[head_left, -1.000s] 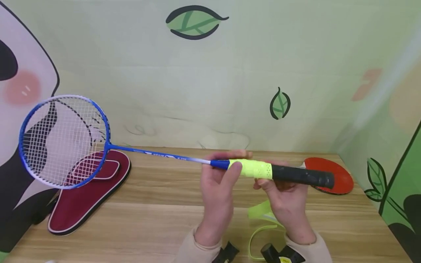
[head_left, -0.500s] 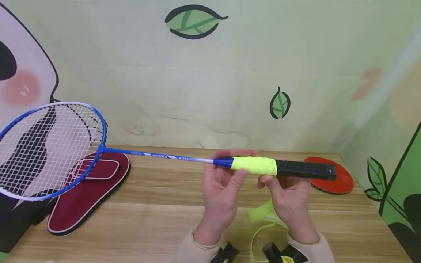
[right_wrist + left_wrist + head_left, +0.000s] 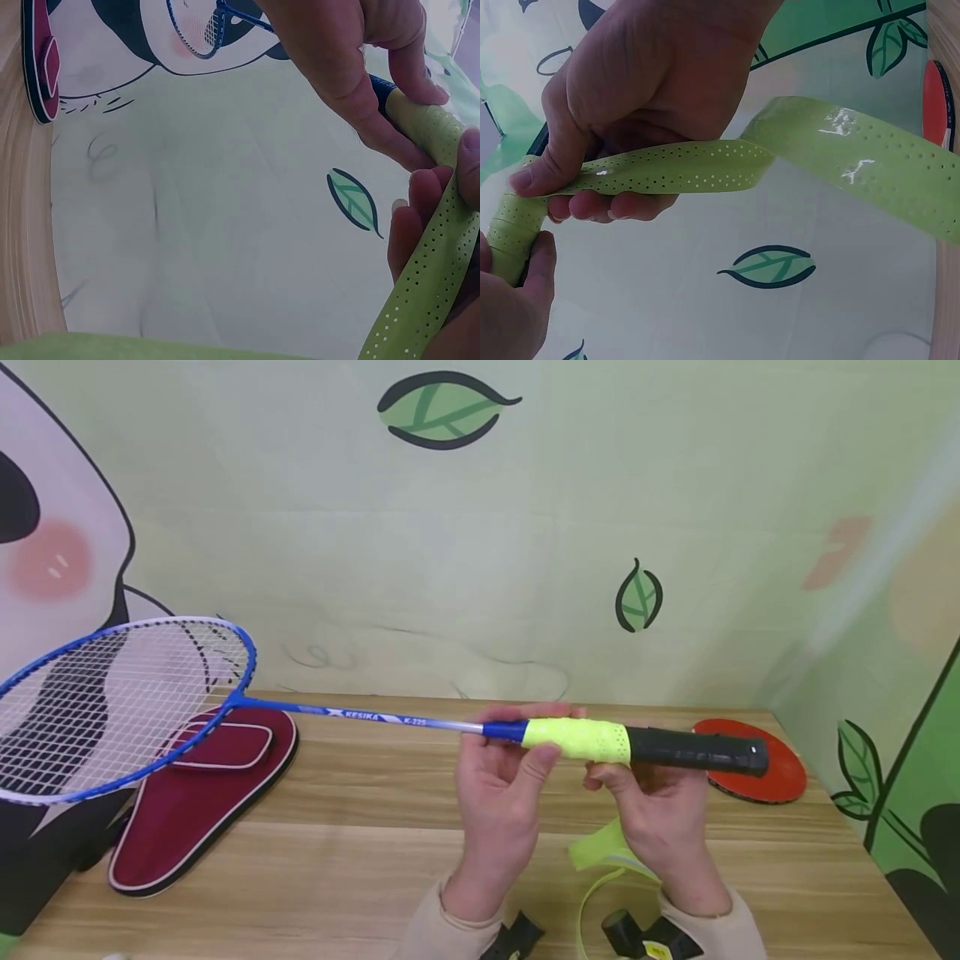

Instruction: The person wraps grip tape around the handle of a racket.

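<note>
A blue and white badminton racket [image 3: 367, 717] is held level above the table, its strung head to the left. Yellow-green perforated overgrip tape [image 3: 577, 740] covers the upper part of its black handle [image 3: 693, 750]. My left hand [image 3: 498, 814] grips the wrapped part beside the blue cone, thumb in front. At the wrap's lower edge my right hand [image 3: 667, 822] pinches the tape against the handle, its other fingers behind. From that pinch a loose strip of tape [image 3: 667, 169] runs off and twists, as the left wrist view shows; it hangs down to the table.
A dark red paddle case [image 3: 195, 810] with white piping lies at the left of the wooden table [image 3: 345, 877]. The red table tennis paddle [image 3: 780, 764] rests at the back right, partly behind the racket handle. A printed wall backdrop [image 3: 480, 552] stands behind.
The racket has rolled about its shaft, so its head looks flatter and reaches past the left edge. Both hands keep their hold, and the loose tape has shifted slightly right.
</note>
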Available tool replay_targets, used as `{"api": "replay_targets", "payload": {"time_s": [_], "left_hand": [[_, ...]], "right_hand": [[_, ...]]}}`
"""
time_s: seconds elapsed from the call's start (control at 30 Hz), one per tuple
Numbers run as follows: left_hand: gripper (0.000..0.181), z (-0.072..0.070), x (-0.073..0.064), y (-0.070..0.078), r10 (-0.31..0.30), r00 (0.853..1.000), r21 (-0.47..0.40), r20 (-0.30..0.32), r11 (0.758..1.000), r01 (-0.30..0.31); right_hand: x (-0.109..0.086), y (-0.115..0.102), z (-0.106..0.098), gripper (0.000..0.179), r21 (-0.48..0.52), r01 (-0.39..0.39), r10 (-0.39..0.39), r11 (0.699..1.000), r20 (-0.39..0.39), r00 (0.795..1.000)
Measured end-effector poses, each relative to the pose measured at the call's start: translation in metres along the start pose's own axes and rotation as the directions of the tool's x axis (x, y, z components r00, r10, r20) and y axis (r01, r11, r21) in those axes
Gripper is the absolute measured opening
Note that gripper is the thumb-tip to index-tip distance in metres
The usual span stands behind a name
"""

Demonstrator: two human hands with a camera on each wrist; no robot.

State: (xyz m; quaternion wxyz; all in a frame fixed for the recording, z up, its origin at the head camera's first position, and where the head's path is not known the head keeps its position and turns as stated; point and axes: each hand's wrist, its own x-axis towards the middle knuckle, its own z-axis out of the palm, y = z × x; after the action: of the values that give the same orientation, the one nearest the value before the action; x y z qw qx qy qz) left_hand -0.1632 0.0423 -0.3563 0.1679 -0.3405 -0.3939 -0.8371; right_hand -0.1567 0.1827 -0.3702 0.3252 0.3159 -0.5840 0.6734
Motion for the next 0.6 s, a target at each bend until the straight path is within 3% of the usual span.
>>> {"api": "replay_targets", "payload": {"time_s": [0.33,0.6], "left_hand": [[0.045,0.0014,-0.0002,0.0019,-0.011,0.999,0.028,-0.030,1.000,0.012],[0.048,0.0009,-0.0032,0.0003,-0.039,0.994,0.048,-0.101,0.998,0.044]], "right_hand": [[-0.0004,0.0027,0.0003,0.037,0.025,0.053,-0.053,0.998,-0.028,0.998],[0.0008,0.0035,-0.0014,0.031,0.003,0.078,-0.078,0.997,-0.024,0.997]]}}
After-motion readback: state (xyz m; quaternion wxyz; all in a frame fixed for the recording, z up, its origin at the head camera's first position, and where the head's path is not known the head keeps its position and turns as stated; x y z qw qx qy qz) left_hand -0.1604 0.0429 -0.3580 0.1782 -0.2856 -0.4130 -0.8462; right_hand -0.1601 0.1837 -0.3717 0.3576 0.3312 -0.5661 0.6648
